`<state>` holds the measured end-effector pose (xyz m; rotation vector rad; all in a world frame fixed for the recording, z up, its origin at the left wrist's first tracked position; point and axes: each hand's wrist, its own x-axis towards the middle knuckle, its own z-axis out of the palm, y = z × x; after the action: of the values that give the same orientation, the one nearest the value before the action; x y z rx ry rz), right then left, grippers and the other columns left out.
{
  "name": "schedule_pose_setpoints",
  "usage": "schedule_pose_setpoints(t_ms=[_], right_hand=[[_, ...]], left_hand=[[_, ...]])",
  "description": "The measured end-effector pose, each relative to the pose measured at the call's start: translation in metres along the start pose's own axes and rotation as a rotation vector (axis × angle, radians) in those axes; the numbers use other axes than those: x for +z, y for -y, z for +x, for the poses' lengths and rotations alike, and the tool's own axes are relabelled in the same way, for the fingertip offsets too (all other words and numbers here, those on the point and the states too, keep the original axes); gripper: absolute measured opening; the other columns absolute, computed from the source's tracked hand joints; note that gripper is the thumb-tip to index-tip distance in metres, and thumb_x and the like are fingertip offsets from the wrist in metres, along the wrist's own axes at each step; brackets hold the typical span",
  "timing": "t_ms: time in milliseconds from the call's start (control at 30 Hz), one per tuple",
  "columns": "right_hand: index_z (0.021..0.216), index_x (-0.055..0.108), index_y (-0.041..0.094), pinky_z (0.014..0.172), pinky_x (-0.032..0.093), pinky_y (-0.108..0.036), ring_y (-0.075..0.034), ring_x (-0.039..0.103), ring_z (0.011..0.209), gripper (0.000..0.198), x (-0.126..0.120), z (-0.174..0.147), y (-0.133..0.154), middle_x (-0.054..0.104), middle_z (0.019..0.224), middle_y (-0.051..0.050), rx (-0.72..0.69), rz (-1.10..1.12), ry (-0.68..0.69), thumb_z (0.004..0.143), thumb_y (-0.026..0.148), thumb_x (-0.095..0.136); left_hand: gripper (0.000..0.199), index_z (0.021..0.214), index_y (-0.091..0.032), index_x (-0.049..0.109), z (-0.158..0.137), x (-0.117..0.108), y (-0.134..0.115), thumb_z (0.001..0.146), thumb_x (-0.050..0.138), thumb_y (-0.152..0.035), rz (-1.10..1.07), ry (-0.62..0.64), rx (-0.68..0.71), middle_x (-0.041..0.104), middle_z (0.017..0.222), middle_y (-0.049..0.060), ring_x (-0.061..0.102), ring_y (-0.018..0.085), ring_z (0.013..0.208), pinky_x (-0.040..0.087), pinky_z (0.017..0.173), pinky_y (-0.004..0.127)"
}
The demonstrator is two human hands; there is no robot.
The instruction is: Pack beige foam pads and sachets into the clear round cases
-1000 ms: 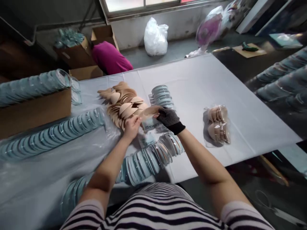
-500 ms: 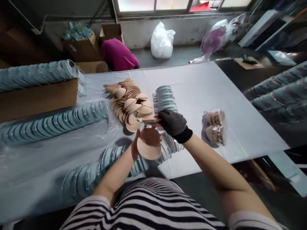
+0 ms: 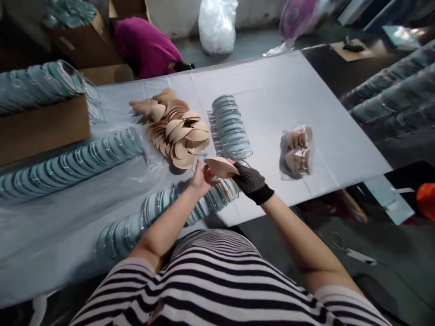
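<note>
My right hand (image 3: pixel 249 179), in a dark dotted glove with bare fingertips, grips the edge of a beige moulded cup (image 3: pixel 221 167), which looks like a bra pad. Just left of the cup is my bare left hand (image 3: pixel 203 179), thumb up and fingers spread close under it; whether they touch it is unclear. A small clear plastic piece (image 3: pixel 200 159) shows behind the left thumb. Beyond the hands lies a heap of beige cups (image 3: pixel 181 129). To its right stands a stack of clear, rimmed plastic shells (image 3: pixel 231 127). Another row of shells (image 3: pixel 163 206) runs beneath my forearm.
A bagged bundle of beige cups (image 3: pixel 299 151) lies on the white table (image 3: pixel 272 95). At left are a wrapped shell row (image 3: pixel 71 165) and a cardboard box (image 3: pixel 44 129) topped with shells. A person in a magenta top (image 3: pixel 146 47) bends beyond the far edge. More shell stacks (image 3: pixel 390 93) stand right.
The beige cup has turned from facing me to nearly edge-on, held now by my right hand. My left hand has come off its sides. The view has tilted down.
</note>
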<state>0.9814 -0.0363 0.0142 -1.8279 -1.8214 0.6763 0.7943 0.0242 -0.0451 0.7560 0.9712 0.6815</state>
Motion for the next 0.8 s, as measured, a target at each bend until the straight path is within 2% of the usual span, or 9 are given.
schedule_pose_setpoints(t_ms=[67,167,233,267,333,433,567,633,800], right_hand=[[0.123,0.064,0.018,0.078,0.055,-0.039,-0.029,0.07,0.09,0.046,0.003,-0.033,-0.017,0.074,0.105,-0.013,0.114,0.078,-0.092,0.084,0.04,0.053],[0.115,0.065,0.015,0.07,0.057,-0.039,-0.028,0.071,0.078,0.048,0.034,-0.107,-0.037,0.075,0.086,-0.012,0.335,0.156,-0.192,0.086,0.047,0.045],[0.115,0.066,0.015,0.071,0.058,-0.041,-0.03,0.071,0.08,0.05,0.061,-0.153,-0.043,0.075,0.085,-0.013,0.434,0.135,-0.23,0.086,0.049,0.043],[0.116,0.066,0.016,0.073,0.058,-0.042,-0.031,0.071,0.084,0.05,0.073,-0.17,-0.043,0.075,0.09,-0.014,0.46,0.116,-0.241,0.086,0.049,0.043],[0.119,0.065,0.018,0.079,0.058,-0.044,-0.032,0.07,0.094,0.05,0.092,-0.192,-0.041,0.074,0.103,-0.015,0.481,0.087,-0.25,0.086,0.048,0.042],[0.125,0.063,0.02,0.082,0.058,-0.045,-0.032,0.069,0.1,0.05,0.105,-0.199,-0.038,0.072,0.112,-0.014,0.493,0.082,-0.247,0.087,0.044,0.041],[0.129,0.062,0.022,0.084,0.058,-0.045,-0.031,0.07,0.099,0.05,0.106,-0.201,-0.04,0.073,0.112,-0.012,0.521,0.109,-0.258,0.088,0.042,0.041],[0.128,0.062,0.022,0.087,0.057,-0.045,-0.03,0.069,0.101,0.049,0.106,-0.205,-0.042,0.072,0.115,-0.011,0.522,0.13,-0.246,0.088,0.042,0.041],[0.125,0.063,0.019,0.086,0.057,-0.046,-0.03,0.069,0.099,0.05,0.108,-0.207,-0.039,0.073,0.11,-0.012,0.542,0.135,-0.264,0.088,0.043,0.041]], left_hand=[[0.067,0.111,-0.02,0.062,-0.01,-0.011,0.012,0.087,0.033,-0.074,0.4,0.065,0.187,0.067,0.11,0.013,0.063,0.027,0.101,0.051,0.088,0.046],[0.039,0.097,-0.02,0.067,-0.026,-0.033,0.034,0.082,0.062,-0.056,1.1,0.346,0.449,0.067,0.104,0.01,0.058,0.028,0.108,0.043,0.099,0.047],[0.034,0.097,-0.021,0.068,-0.032,-0.042,0.046,0.077,0.071,-0.048,1.39,0.492,0.56,0.067,0.106,0.01,0.054,0.03,0.115,0.038,0.105,0.048],[0.036,0.1,-0.021,0.068,-0.033,-0.043,0.051,0.076,0.073,-0.047,1.47,0.513,0.597,0.067,0.107,0.01,0.052,0.03,0.117,0.035,0.107,0.048],[0.04,0.1,-0.021,0.068,-0.03,-0.041,0.059,0.073,0.075,-0.05,1.555,0.495,0.619,0.067,0.106,0.01,0.053,0.031,0.116,0.03,0.111,0.05],[0.043,0.099,-0.02,0.068,-0.024,-0.033,0.066,0.073,0.075,-0.054,1.592,0.453,0.583,0.066,0.101,0.01,0.056,0.03,0.109,0.028,0.111,0.051],[0.064,0.125,-0.019,0.06,-0.024,-0.029,0.07,0.073,0.076,-0.052,1.589,0.414,0.568,0.062,0.114,0.013,0.054,0.032,0.114,0.032,0.11,0.049],[0.067,0.13,-0.021,0.057,-0.026,-0.029,0.069,0.074,0.075,-0.051,1.611,0.419,0.563,0.06,0.116,0.014,0.053,0.032,0.115,0.034,0.108,0.049],[0.052,0.112,-0.017,0.066,-0.028,-0.027,0.068,0.075,0.074,-0.051,1.667,0.424,0.581,0.054,0.121,0.019,0.05,0.035,0.118,0.039,0.104,0.048]])
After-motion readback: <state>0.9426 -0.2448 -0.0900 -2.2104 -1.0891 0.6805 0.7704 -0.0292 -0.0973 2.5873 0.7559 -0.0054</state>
